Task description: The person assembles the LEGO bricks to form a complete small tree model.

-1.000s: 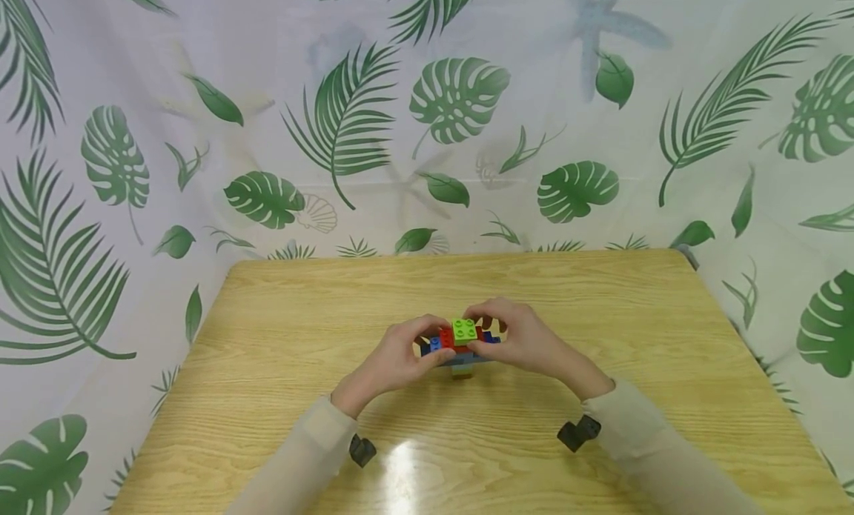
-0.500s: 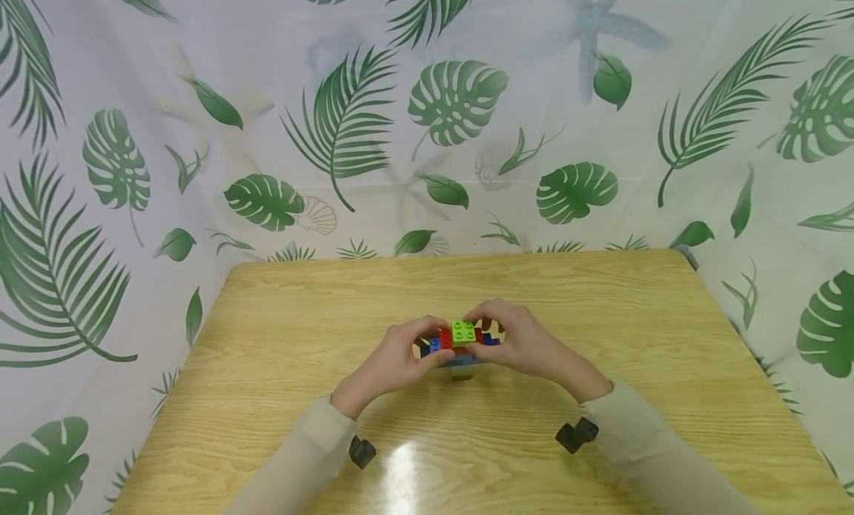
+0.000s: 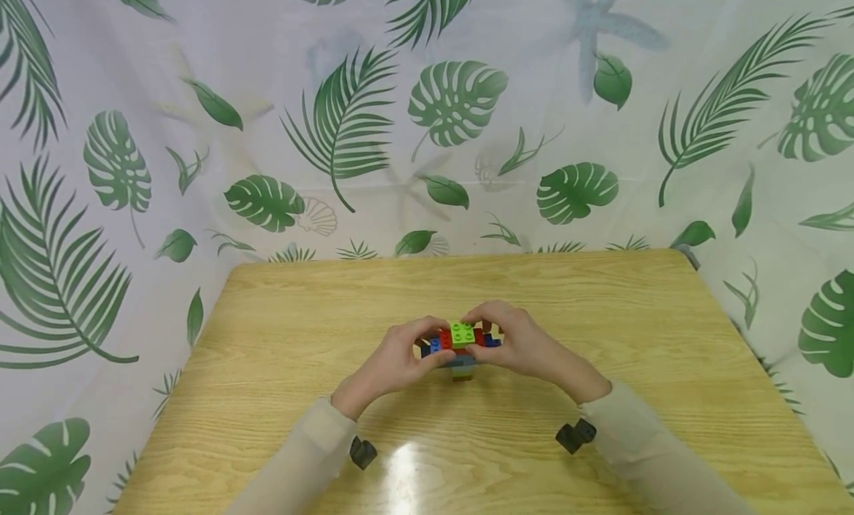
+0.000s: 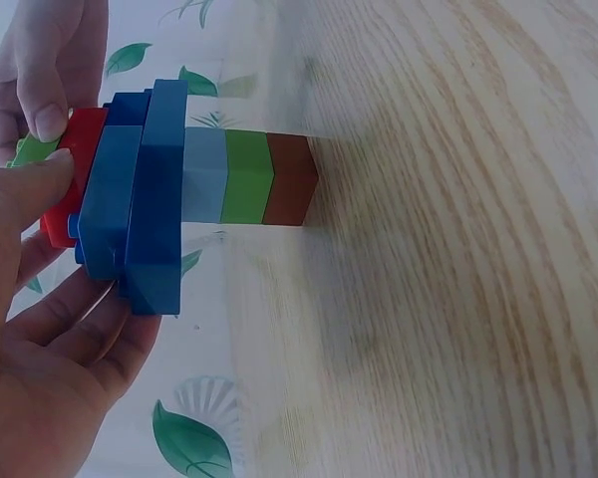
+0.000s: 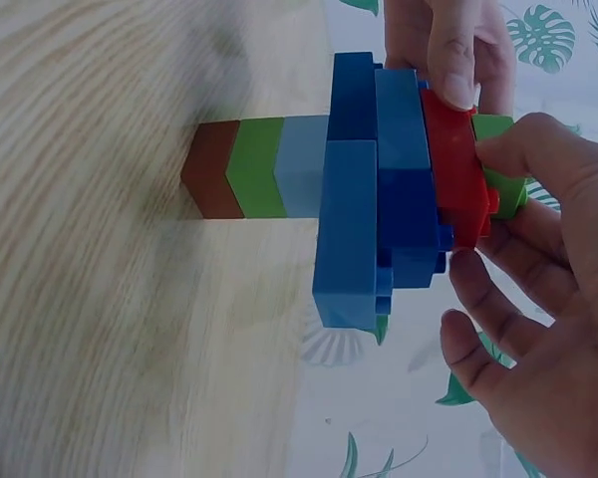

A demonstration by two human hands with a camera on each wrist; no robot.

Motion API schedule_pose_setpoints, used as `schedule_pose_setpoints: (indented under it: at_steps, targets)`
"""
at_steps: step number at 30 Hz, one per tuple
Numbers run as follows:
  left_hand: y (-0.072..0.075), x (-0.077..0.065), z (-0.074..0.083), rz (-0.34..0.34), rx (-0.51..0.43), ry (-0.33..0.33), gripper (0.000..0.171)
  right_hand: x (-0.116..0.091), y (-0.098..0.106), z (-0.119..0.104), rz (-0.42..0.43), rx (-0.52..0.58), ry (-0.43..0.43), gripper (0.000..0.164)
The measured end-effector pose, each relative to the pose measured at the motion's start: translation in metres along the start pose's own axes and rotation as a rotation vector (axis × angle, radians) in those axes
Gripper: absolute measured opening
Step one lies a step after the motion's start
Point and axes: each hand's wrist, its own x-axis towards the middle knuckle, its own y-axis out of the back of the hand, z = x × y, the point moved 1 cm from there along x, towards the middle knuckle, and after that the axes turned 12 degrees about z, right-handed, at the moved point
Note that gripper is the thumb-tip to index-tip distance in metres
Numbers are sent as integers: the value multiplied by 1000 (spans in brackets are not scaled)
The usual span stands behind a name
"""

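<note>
A toy brick tower stands on the table. In the right wrist view it rises from a brown brick (image 5: pixel 213 169) through a green brick (image 5: pixel 256 167) and a light blue brick (image 5: pixel 301 167) to wider blue bricks (image 5: pixel 347 224). Red bricks (image 5: pixel 452 164) form the layer above, and a lime green brick (image 3: pixel 462 335) tops it. My left hand (image 3: pixel 396 358) grips the left side, thumb on the near red face, fingers curled behind. From the right, my right hand (image 3: pixel 525 343) pinches the upper part, its thumb at the seam between red and lime green.
The wood-grain table (image 3: pixel 320 300) spreads around the tower. Behind it and at both sides hangs a white cloth (image 3: pixel 373 26) printed with green leaves. Black wrist mounts show under the left cuff (image 3: pixel 362 452) and the right cuff (image 3: pixel 577 434).
The lime green brick has shifted very slightly left and sits a little squarer on the red layer. Both hands keep nearly the same grip and place.
</note>
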Motion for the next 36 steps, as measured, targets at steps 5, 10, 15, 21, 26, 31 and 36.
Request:
schedule_pose_setpoints:
  at_steps: [5, 10, 15, 21, 26, 31, 36]
  targets:
    - [1, 1, 1, -1, 0, 6, 39, 1, 2, -1, -24, 21, -31, 31]
    - [1, 2, 3, -7, -2, 12, 39, 2, 3, -2, -39, -6, -31, 31]
    - [1, 1, 3, -10, -16, 18, 38, 4, 5, -2, -73, -12, -42, 30]
    - [-1, -1, 1, 1, -20, 12, 39, 0, 5, 0, -72, -8, -49, 33]
    - [-4, -4, -1, 16, 0, -11, 45, -6, 3, 0, -21, -26, 9, 37]
    - [-7, -8, -6, 23, 17, -41, 50, -7, 2, -1, 32, -63, 74, 39]
    - [-11, -10, -10, 39, 8, -23, 50, -10, 0, 2, 50, -79, 74, 44]
